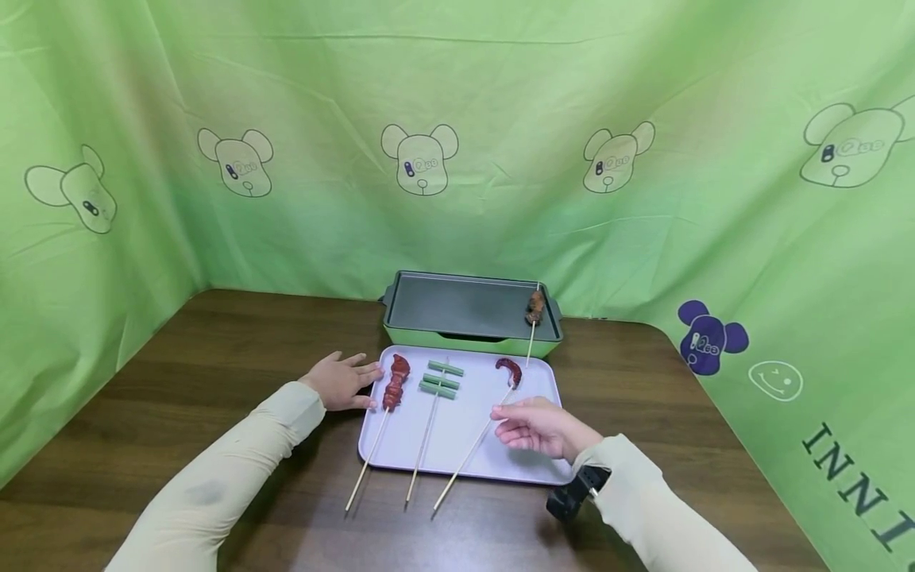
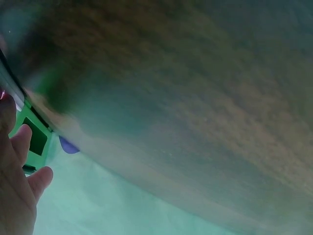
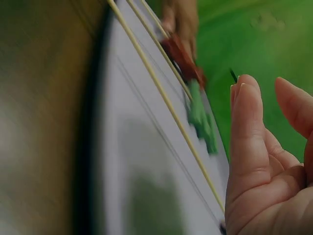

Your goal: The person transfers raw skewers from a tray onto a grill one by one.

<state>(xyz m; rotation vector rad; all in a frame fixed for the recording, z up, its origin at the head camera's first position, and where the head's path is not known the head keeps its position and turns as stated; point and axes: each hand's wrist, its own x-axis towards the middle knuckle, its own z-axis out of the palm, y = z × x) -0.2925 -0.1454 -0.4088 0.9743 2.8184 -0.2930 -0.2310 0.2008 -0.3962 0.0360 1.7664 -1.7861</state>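
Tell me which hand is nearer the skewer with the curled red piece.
Right. The right hand is close beside that skewer; the left hand is at the left edge of the tray, beyond the green skewer.

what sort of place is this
Likely an indoor staged tabletop set, judging by the printed green fabric hung around a wood-grain table and the grill on it.

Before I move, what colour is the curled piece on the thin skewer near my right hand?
Dark red; the curled piece shows best in the head view.

Lilac tray (image 1: pixel 459 429), bear-printed green curtain (image 1: pixel 322 214)
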